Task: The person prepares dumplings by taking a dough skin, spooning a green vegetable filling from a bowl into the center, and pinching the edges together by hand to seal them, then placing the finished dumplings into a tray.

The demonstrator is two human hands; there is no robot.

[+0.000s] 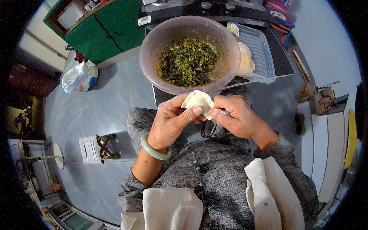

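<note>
A folded dough dumpling [197,101] with a crimped edge is held up between both hands, just below the bowl's near rim. My left hand [178,118], with a pale green bangle on the wrist, grips its left side, the thumb lying across the front. My right hand [234,115] pinches its right edge between thumb and fingers. Beyond them stands a large pinkish plastic bowl [146,61] of chopped green and brown filling [188,61], with a utensil partly sunk in it. To its right, a clear plastic tray [258,49] holds round dough wrappers [245,60] and a small dough piece [233,29] at its upper left.
A black gas stove [218,13] stands behind the bowl. Green cabinets [97,34] and a plastic bag [79,76] are at the upper left. On the floor to the left are a folding stool [90,149] and a fan's round base [59,156]. Boxes stand along the right wall.
</note>
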